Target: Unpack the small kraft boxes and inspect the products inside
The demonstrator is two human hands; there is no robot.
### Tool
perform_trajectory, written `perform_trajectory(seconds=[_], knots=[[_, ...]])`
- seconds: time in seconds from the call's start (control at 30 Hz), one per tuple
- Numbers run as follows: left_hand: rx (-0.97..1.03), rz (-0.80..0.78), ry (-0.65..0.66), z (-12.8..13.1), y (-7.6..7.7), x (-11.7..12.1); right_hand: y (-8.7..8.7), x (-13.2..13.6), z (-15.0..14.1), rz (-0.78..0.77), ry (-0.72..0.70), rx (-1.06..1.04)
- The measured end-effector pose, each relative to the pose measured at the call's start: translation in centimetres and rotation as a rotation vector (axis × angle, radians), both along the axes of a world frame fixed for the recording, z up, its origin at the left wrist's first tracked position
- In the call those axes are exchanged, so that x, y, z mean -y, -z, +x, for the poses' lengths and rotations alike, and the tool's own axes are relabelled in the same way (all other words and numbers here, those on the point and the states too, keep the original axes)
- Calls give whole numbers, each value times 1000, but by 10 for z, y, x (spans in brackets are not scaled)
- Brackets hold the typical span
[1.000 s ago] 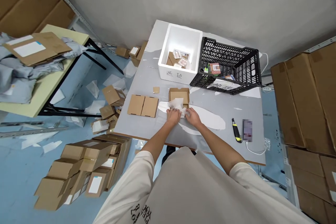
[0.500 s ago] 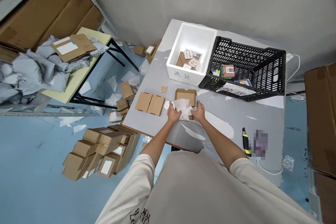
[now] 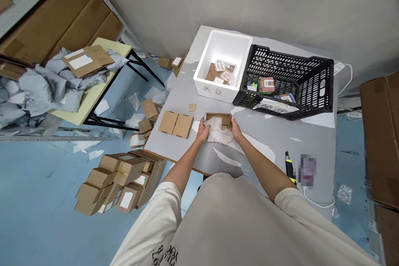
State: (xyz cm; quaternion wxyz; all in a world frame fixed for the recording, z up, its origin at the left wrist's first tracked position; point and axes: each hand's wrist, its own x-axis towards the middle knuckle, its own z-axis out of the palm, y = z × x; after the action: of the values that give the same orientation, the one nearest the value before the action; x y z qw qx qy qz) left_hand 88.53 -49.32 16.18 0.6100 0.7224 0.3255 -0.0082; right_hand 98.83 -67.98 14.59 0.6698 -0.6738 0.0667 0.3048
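Cardboard box, small, brown and open (image 3: 226,121), sits between the hands in my head view, at 12 o'clock from the torso. I read its long edge as running from 9 to 3 o'clock, across the line of the forearms. My left hand (image 3: 203,132) grips its 9 o'clock side and my right hand (image 3: 236,128) its 3 o'clock side, so neither is nearer; how firmly they press, I cannot tell. Crumpled, thin white paper (image 3: 217,134) spills over its near part. Two flat, square brown cardboard pieces (image 3: 182,125) lie at 9 o'clock, well apart from it.
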Motion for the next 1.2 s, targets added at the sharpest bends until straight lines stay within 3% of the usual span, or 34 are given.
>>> perform_trajectory(seconds=[0.2,0.3,0.37,0.6,0.7,0.8,1.0,1.2], knots=[[-30,-221,-104,-8,4,-19,0,14,-1,5,-37,-93],[-91,-358,-116,-11,3,-23,2,19,-8,-65,-108,-7],[-102,-368,-66,-12,3,-24,5,22,-15,-154,-152,95],[-198,5,136,-30,18,-5,18,38,-36,-590,-280,311],[-298,134,236,-40,27,6,16,42,-46,-758,-360,249],[-342,244,319,-46,29,15,10,42,-54,-828,-435,143],[-247,347,346,-50,9,22,-5,39,-62,-780,-390,205],[-161,343,169,-49,-29,28,-28,29,-60,-636,-259,331]])
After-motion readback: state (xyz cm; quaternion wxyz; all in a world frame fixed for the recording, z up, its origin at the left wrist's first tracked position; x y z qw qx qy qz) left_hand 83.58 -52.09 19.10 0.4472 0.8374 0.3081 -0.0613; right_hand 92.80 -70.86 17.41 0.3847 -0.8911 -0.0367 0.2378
